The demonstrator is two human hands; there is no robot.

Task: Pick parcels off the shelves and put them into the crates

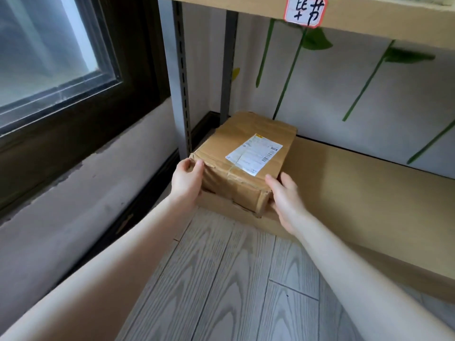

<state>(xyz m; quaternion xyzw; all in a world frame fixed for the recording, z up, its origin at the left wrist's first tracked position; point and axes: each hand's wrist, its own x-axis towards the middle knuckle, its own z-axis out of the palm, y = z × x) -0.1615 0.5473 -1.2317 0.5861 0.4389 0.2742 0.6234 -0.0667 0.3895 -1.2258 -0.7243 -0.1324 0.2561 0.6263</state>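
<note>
The low shelf is a long brown board close to the floor. The parcel is at its left end, beside the grey post. Its near end is right at the shelf's front edge.

The parcel is a brown cardboard box, and it looks old and bumpy. The top is creased and the near corners are squashed in. I think it will be a bit soft there, so squeezing hard could dent it more. Shiny tape goes round the near end, and that part may be slippery. I cannot tell how heavy it is, but it is wide enough to need both hands. The best place to hold seems to be low on the two sides, with fingers under the bottom.

The left grip is curled round the near left corner and holds it. The right grip holds the near right corner, with the thumb on top.

Some things I cannot see. The right grip's fingers go behind the box. I cannot tell if the box is lifted or sitting on the shelf. Its back and bottom are hidden. No crate is in view. The top shelf is cut off. The words on the white label are too tiny to read.
</note>
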